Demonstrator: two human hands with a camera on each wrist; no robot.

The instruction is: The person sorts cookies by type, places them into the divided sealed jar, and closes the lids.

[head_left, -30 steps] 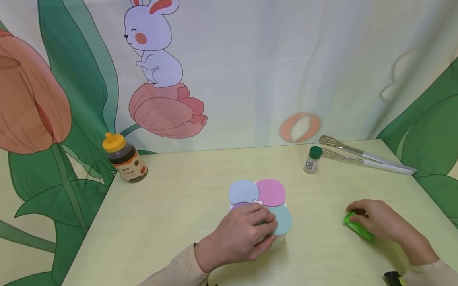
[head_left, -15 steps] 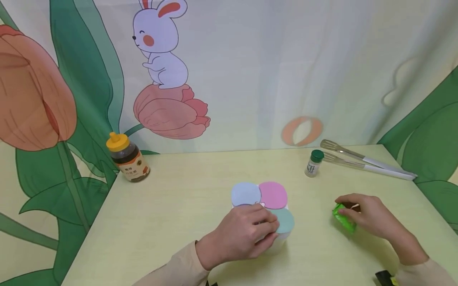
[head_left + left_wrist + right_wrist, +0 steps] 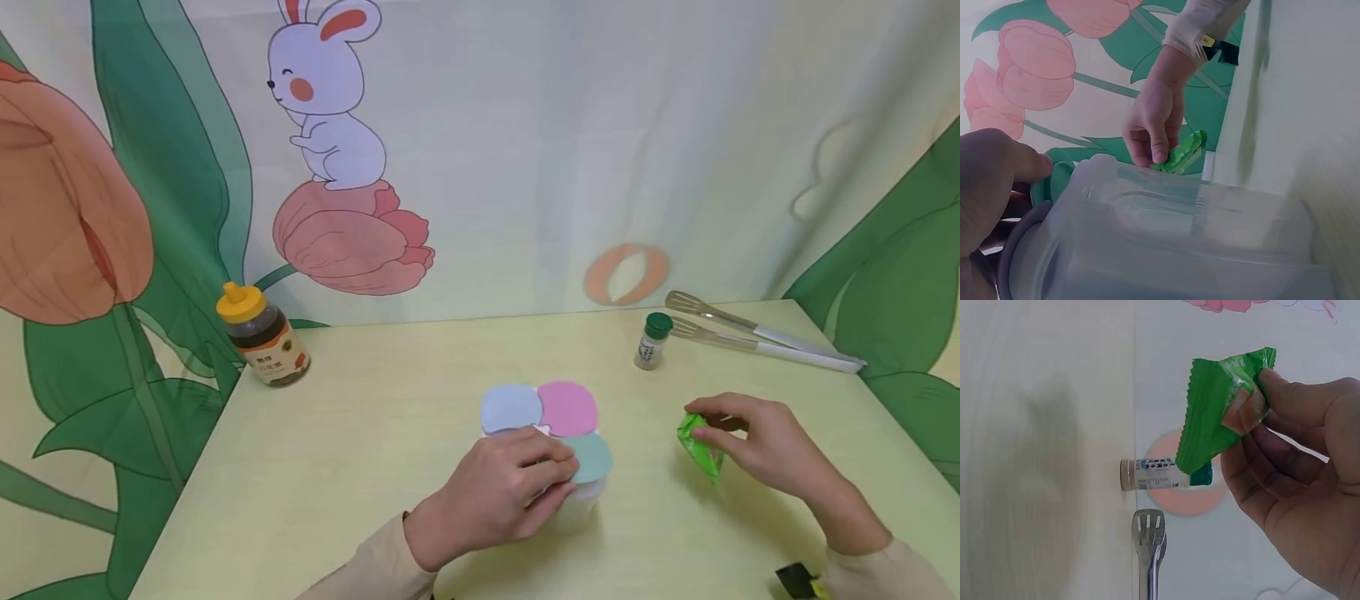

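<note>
A translucent storage box [image 3: 1210, 231] with coloured flap lids stands mid-table; light blue [image 3: 511, 408] and pink [image 3: 567, 409] lids show at its back. My left hand [image 3: 506, 492] lies over its front, fingers curled, pinching at the teal lid [image 3: 588, 458]. The left wrist view shows a fingertip against that teal lid [image 3: 1057, 175], beside a purple lid [image 3: 1016, 253] partly hidden by the hand. To the right of the box, my right hand [image 3: 765, 442] pinches a small green-wrapped snack packet [image 3: 1219, 409] between thumb and fingers, above the table. A clear window shows brownish contents.
A honey-coloured syrup bottle with a yellow cap [image 3: 264, 337] stands at the back left. At the back right are a green-capped shaker bottle [image 3: 652, 342] and metal tongs with white handles [image 3: 765, 337]. A printed curtain [image 3: 480, 167] hangs behind the table.
My right hand has lifted the green packet and moved it left, toward the box. My left hand has stayed at the lids, with little shift.
</note>
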